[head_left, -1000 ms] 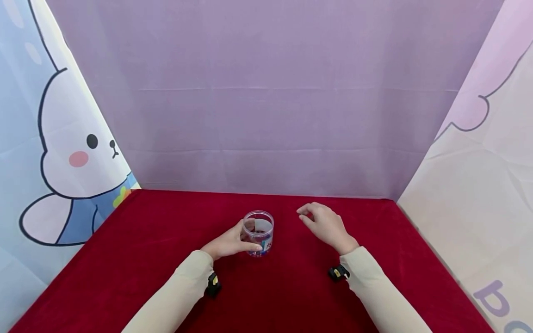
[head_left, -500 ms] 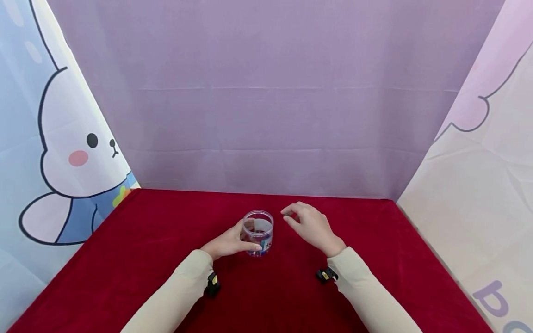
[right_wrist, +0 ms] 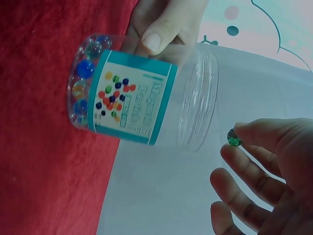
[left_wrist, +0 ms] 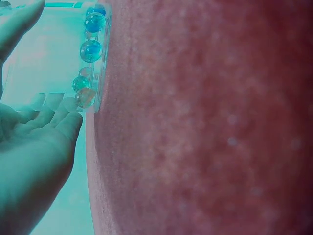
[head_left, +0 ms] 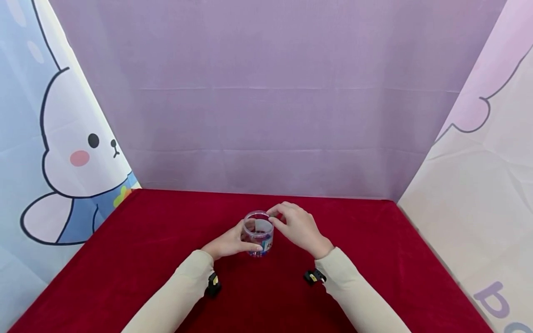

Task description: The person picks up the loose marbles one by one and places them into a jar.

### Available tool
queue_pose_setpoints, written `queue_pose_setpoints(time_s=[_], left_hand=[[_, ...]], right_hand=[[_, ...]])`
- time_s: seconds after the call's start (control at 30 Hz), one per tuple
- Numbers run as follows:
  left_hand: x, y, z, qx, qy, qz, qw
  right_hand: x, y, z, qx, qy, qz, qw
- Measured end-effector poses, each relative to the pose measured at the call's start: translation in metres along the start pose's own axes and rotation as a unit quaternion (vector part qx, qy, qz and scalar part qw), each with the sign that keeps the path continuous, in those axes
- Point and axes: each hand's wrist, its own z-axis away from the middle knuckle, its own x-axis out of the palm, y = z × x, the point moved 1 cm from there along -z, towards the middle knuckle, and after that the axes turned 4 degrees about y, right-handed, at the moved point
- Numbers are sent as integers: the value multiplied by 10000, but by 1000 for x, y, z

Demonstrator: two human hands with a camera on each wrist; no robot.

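Note:
A clear plastic jar (head_left: 257, 237) stands lidless on the red cloth, gripped around its side by my left hand (head_left: 230, 242), thumb in front and fingers behind. Its printed label (right_wrist: 134, 95) has a teal border and pictures of coloured balls. Inside, several glass marbles (left_wrist: 91, 51) lie on the bottom, blue, green and amber. My right hand (head_left: 299, 231) is at the right side of the jar's rim. Between its thumb and index finger it pinches a green marble (right_wrist: 234, 138), just outside the mouth in the right wrist view; the other fingers are spread and loosely bent.
Red velvety cloth (head_left: 166, 240) covers the table. A plain purple curtain (head_left: 266, 101) hangs at its back edge. Printed cloths stand on both sides, a cartoon-animal one (head_left: 79, 129) left and a pale one (head_left: 479, 199) right. Each wrist wears a black camera (head_left: 213, 284).
My right hand has moved left with the marble, from well beside the jar up to its rim. My left hand and the jar have stayed in place.

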Motion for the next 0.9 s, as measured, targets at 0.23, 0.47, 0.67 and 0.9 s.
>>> queue_pose_setpoints(time_s=[0.23, 0.47, 0.67, 0.9], left_hand=[[1, -1, -2, 99, -79, -20, 9999], [0, -1, -2, 149, -104, -53, 9998], [0, -1, -2, 136, -67, -60, 9999], [0, -2, -2, 122, -46, -105, 9999]], right_hand=[[6, -5, -1, -92, -95, -106, 9999], [12, -7, -1, -199, -118, -122, 9997], [14, -8, 0, -216, -159, -73, 9996], [12, -7, 2, -223, -191, -26, 9996]])
